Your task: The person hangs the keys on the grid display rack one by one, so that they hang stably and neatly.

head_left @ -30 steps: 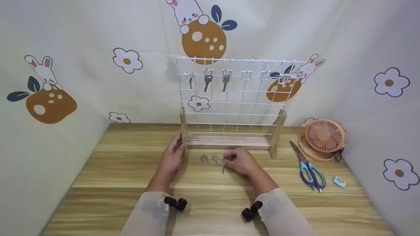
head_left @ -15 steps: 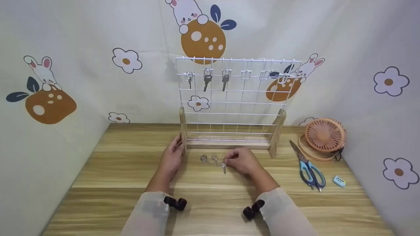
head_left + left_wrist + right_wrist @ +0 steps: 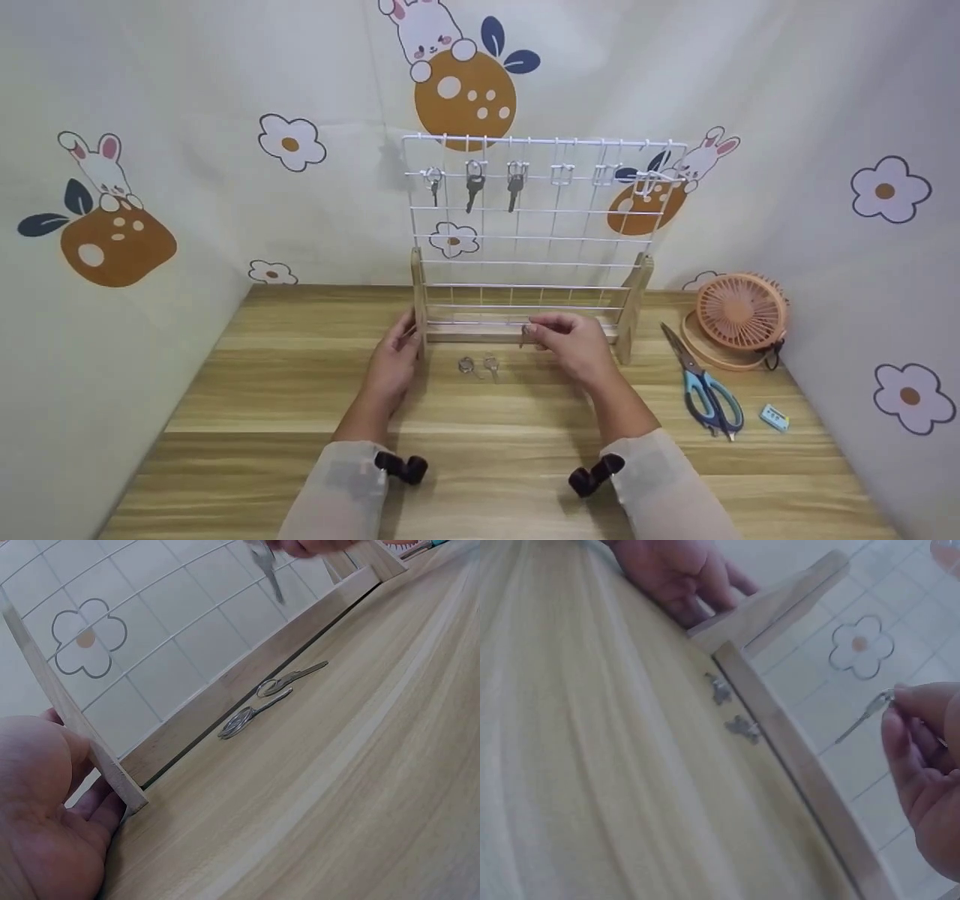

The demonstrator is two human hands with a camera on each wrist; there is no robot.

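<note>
My right hand (image 3: 585, 349) pinches a key (image 3: 866, 716) by its ring end between thumb and fingertips. The key hangs blade down, lifted off the table in front of the rack's lower wires. My left hand (image 3: 394, 360) grips the left wooden leg (image 3: 71, 705) of a white wire grid rack (image 3: 540, 240), its fingers partly hidden behind the leg. Two more keys with rings lie on the table before the rack: the left key (image 3: 466, 365) and the right key (image 3: 491, 365). Several keys, such as the leftmost hanging key (image 3: 434, 187), hang from hooks high on the grid.
Bare white hooks, one a hook (image 3: 562, 174), line the grid's right half. Scissors (image 3: 705, 390) with blue handles, an orange fan (image 3: 739, 311) and a small light-blue box (image 3: 774, 417) are on the right of the wooden table (image 3: 262, 390). Patterned cloth stands behind.
My right hand has picked the rightmost key up off the table and moved it up and toward the rack. The left hand stays at the leg.
</note>
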